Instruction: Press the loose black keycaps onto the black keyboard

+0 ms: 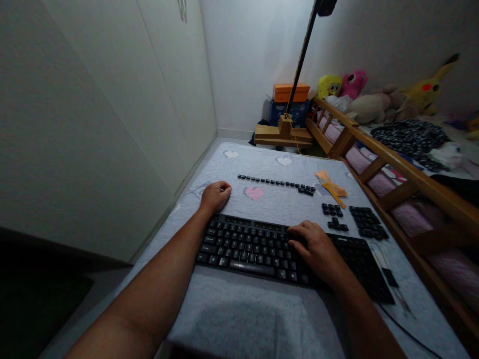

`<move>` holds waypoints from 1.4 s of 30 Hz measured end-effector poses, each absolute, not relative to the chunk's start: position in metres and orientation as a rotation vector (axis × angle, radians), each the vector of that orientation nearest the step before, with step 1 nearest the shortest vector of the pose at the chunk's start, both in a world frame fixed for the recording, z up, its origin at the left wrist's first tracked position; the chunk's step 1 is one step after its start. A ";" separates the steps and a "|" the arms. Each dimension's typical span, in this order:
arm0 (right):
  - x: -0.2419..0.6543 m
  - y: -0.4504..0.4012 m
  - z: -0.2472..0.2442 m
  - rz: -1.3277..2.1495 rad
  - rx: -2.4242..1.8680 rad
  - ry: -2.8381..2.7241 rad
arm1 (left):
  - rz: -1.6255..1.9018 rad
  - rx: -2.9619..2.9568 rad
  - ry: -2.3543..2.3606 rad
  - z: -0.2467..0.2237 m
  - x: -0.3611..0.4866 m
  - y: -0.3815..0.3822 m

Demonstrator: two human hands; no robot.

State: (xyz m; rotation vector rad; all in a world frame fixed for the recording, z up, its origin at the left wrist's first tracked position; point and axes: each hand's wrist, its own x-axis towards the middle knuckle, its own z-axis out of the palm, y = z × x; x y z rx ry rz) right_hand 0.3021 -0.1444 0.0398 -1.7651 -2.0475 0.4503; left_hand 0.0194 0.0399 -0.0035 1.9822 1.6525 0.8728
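Observation:
A black keyboard (pixel 250 244) lies across the cloth-covered table, its right-hand section without keycaps. Beyond its top left corner, my left hand (pixel 216 196) rests on the cloth with fingers curled together; whether anything is between them is hidden. My right hand (pixel 312 244) is over the right part of the main keys, thumb and fingers apart, with nothing visible in it. A row of loose black keycaps (pixel 277 182) runs along the cloth behind the keyboard. More keycaps stand in groups to the right, one small group (pixel 332 210) and one larger block (pixel 368 223).
An orange cloth (pixel 333 185) with a yellow-handled brush (pixel 334 194) lies at the back right. A wire tool (pixel 389 276) is beside the keyboard, near its cable. A wooden bed rail (pixel 396 159) borders the table's right side; a white cabinet (pixel 123 99) stands left.

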 end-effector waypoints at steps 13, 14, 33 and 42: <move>0.302 -0.145 0.041 0.471 -1.736 -2.005 | 0.873 1.980 1.658 -0.004 0.019 0.040; 0.302 -0.145 0.041 0.470 -1.736 -2.002 | 0.871 1.982 1.658 -0.003 0.019 0.040; 0.297 -0.144 0.044 0.494 -1.724 -2.051 | 0.856 1.971 1.663 -0.004 0.019 0.040; 0.294 -0.143 0.039 0.479 -1.755 -1.994 | 0.850 1.974 1.669 -0.001 0.021 0.039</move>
